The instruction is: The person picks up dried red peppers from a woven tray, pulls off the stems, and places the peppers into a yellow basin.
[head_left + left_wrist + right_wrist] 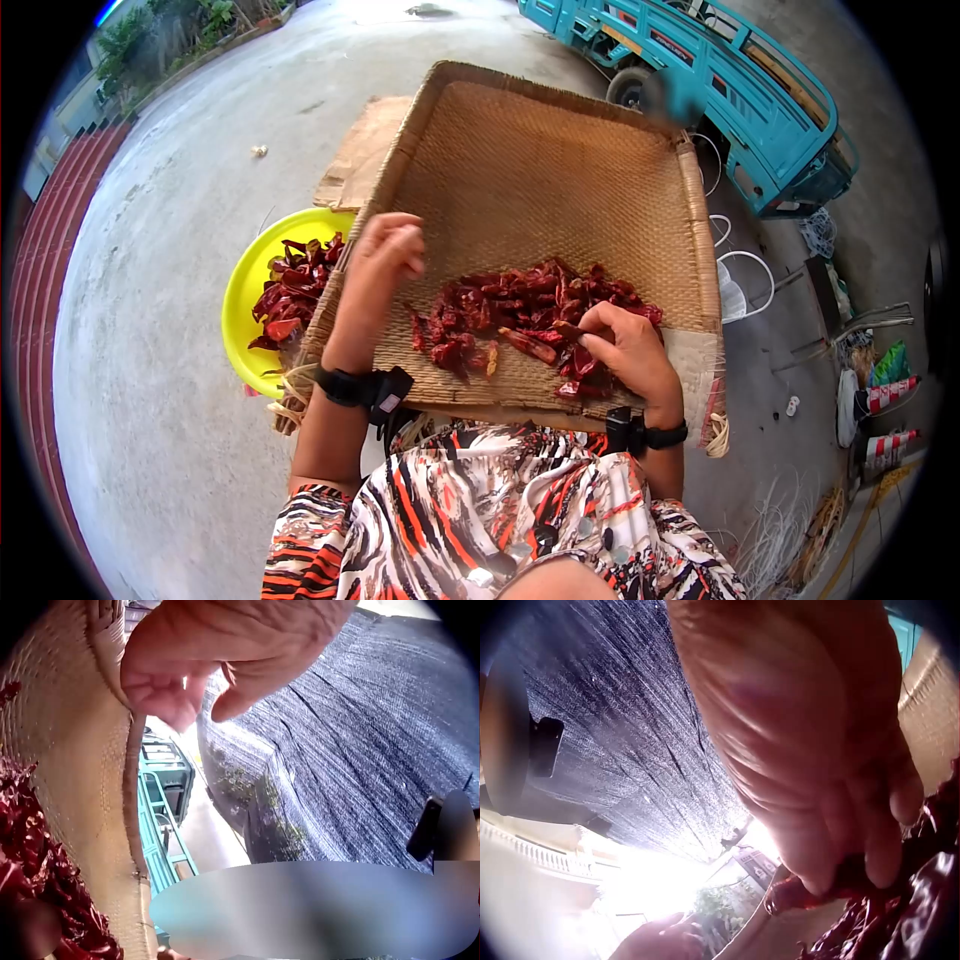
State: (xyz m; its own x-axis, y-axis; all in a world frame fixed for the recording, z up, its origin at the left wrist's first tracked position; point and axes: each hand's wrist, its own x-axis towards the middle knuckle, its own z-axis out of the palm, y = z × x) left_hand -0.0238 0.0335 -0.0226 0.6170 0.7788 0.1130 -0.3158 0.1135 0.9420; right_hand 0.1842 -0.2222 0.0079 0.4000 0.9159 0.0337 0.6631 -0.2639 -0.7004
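Dried red chilies [510, 300] lie heaped in the lower part of a woven basket [560, 150]. My right hand [635, 355] is over the heap's right side, and in the right wrist view its thumb and fingers pinch a dark red chili [791, 894]. My left hand [385, 255] is raised by the basket's left rim, its fingers loosely curled; no chili shows in it in the left wrist view, where the hand [232, 656] appears above the rim. More chilies [295, 290] fill part of a yellow basin [240, 310] left of the basket.
Cardboard [365, 150] lies behind the basket's left side. A teal cargo vehicle [740, 100] stands at the upper right. Striped cones [890, 450], a white bag [730, 290] and loose wire are on the right. Red steps [60, 300] run along the far left.
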